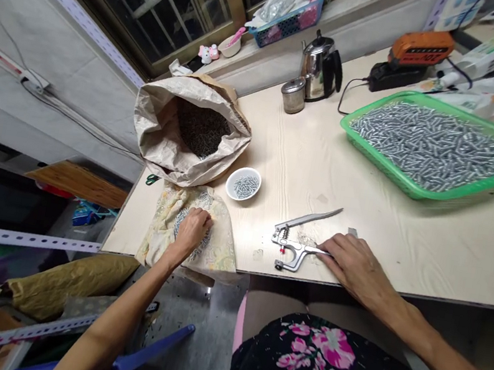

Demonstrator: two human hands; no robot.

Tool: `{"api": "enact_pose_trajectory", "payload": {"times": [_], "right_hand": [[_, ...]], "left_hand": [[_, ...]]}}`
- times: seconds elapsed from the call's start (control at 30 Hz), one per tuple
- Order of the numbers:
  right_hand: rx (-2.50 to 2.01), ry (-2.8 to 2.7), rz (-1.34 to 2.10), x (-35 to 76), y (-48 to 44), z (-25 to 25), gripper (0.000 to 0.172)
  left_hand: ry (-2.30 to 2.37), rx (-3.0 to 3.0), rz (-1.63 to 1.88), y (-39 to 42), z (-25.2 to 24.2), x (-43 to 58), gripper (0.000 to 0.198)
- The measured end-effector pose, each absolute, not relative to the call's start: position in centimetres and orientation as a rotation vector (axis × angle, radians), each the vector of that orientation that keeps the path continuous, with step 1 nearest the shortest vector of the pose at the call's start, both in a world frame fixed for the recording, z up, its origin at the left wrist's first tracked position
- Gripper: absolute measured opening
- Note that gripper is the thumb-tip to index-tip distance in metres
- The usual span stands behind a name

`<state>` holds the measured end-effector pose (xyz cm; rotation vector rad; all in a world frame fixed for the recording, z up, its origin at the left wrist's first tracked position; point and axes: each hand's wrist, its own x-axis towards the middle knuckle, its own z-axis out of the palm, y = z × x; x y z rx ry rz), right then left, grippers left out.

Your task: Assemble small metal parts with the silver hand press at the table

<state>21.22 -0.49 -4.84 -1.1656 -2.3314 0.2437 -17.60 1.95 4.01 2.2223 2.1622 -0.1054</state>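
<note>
My left hand (193,229) is over a patterned cloth (223,245) at the table's front left. Its fingers are curled down into a pile of small silvery metal pins (205,242), and I cannot make out what is between the fingertips. My right hand (356,261) lies low on the tabletop, fingers closed round the lower handle of snap pliers (296,250). The pliers' jaws point left and their upper handle stands apart from the lower one. Between the hands and farther back, a white bowl (251,194) contains more of the pins.
Behind the cloth stands an open paper sack (152,131) of dark small parts. A green tray (399,180) heaped with metal pins fills the right. A steel kettle (317,64), a lidded jar (293,97) and an orange battery (419,48) on a charger line the back.
</note>
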Motion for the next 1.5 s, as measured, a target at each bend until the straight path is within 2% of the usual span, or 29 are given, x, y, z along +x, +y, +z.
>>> {"api": "enact_pose_trajectory", "payload": {"times": [0.17,0.3,0.4,0.63,0.77,1.23,1.5], "right_hand": [[-1.197,-2.413,0.238,21.2,-0.4,-3.9,0.017],[-1.223,-2.452,0.273,21.2,-0.1,-3.6,0.011],[-1.251,-2.456,0.278,21.1,-0.1,-3.4,0.01],[-1.299,-2.419,0.246,20.7,-0.5,-2.8,0.006],[-1.281,-2.442,0.227,20.7,-0.5,-2.4,0.011],[-1.315,-2.428,0.257,20.3,-0.8,-2.1,0.016],[-1.31,-2.439,0.273,20.4,-0.7,-1.8,0.017]], "left_hand": [[1.918,1.681,0.513,-0.2,4.7,-11.5,0.023],[1.656,1.221,0.603,-1.6,3.4,-5.7,0.036],[1.588,1.081,0.634,-1.7,2.2,-3.4,0.035],[1.574,0.931,0.574,-1.4,1.3,-2.6,0.045],[1.623,0.904,0.525,-1.4,1.7,-2.3,0.048],[1.741,0.954,0.404,-1.7,1.9,-1.7,0.039],[1.663,0.893,0.195,-0.4,2.6,-2.2,0.034]]}}
